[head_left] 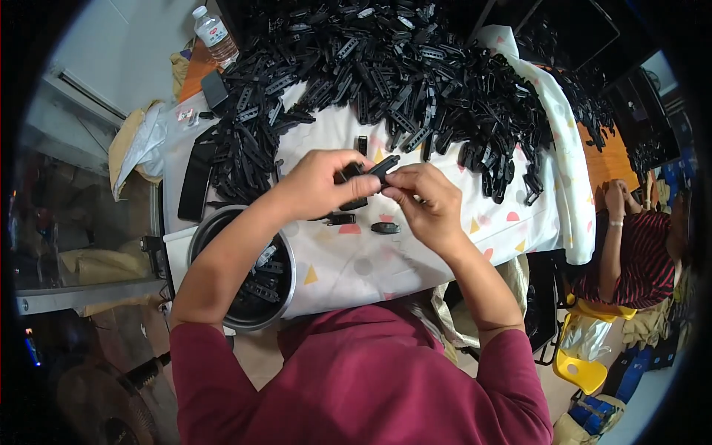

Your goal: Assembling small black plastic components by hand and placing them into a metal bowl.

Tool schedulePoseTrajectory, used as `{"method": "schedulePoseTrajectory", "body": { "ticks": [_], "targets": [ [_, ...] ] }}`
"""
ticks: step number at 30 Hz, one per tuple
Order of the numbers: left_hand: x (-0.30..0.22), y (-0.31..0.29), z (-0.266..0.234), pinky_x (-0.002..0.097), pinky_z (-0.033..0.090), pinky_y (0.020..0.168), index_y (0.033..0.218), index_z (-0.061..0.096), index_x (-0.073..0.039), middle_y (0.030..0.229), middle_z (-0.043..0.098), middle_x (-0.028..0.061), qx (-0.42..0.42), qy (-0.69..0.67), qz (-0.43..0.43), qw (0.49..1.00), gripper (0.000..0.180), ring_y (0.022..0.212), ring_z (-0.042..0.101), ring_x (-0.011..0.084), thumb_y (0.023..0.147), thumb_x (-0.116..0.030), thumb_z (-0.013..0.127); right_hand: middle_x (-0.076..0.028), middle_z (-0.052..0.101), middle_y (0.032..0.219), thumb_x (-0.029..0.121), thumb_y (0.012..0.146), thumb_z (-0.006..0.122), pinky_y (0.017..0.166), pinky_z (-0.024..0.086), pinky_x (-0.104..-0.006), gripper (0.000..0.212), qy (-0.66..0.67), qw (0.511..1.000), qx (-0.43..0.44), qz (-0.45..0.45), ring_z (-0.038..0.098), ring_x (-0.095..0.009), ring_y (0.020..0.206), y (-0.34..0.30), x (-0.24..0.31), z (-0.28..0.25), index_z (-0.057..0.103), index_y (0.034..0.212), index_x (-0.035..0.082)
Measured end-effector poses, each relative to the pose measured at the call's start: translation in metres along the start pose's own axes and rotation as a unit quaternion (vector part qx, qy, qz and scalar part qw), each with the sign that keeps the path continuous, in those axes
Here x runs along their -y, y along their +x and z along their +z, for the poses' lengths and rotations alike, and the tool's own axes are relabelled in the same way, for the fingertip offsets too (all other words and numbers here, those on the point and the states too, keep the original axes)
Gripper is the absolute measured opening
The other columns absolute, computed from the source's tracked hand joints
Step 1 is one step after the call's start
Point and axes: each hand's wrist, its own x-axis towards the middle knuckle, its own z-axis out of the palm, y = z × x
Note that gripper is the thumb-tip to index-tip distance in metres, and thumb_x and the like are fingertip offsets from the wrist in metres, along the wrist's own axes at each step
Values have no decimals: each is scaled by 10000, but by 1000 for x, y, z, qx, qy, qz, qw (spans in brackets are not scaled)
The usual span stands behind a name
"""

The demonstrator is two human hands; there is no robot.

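Over the near half of the table, both hands meet around a long black plastic part, which tilts up to the right. My left hand is closed, its thumb and fingers around the lower end. My right hand pinches the part from the other side with thumb and fingertips. Just below the hands lie a small dark oval piece and another short black piece. A narrow black piece sits just beyond my left hand. The fingers partly cover the held part.
A large heap of similar black parts covers the far side of the patterned tablecloth. At left are a round metal pot holding parts, a black phone and a water bottle. A person in a striped shirt sits at right.
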Motion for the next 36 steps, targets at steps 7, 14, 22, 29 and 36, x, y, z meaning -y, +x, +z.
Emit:
{"method": "schedulePoseTrajectory", "body": {
  "ticks": [7, 14, 22, 29, 36],
  "targets": [
    [22, -7, 13, 280, 462, 585, 959, 591, -21, 802, 616, 98, 6, 166, 95, 982, 399, 652, 591, 177, 698, -280, 744, -132, 508, 1050, 19, 732, 682, 672, 519, -301, 346, -3, 989, 85, 120, 559, -203, 914, -18, -9, 7, 542, 1048, 3],
    [28, -2, 9, 327, 465, 641, 962, 593, -25, 817, 610, 110, 26, 207, 163, 964, 350, 718, 595, 252, 712, -236, 718, -109, 572, 885, 93, 742, 704, 678, 519, -287, 315, 21, 977, 100, 186, 608, -202, 786, -19, -11, 9, 542, 990, -13],
    [28, 1, 3, 293, 459, 636, 974, 591, -17, 815, 620, 95, 24, 203, 117, 972, 346, 702, 600, 207, 691, -166, 723, -100, 578, 914, 96, 750, 701, 645, 509, -264, 311, 8, 975, 118, 186, 602, -167, 797, -14, -19, 15, 544, 993, -18],
    [19, -35, -17, 263, 465, 717, 1089, 572, -14, 894, 647, 73, -21, 94, -73, 993, 419, 774, 590, 112, 719, -156, 709, -49, 593, 906, 74, 808, 632, 732, 465, -278, 346, 157, 936, 217, 229, 563, -117, 845, 12, -43, 12, 546, 1138, 10],
    [8, -141, -32, 342, 451, 764, 1051, 596, -78, 847, 604, 130, -3, 344, -125, 930, 400, 809, 571, 297, 669, -140, 697, -79, 556, 907, 79, 713, 560, 666, 484, -341, 207, -447, 880, 159, -15, 532, -264, 850, 34, -112, 14, 635, 906, 79]
  ]
}}
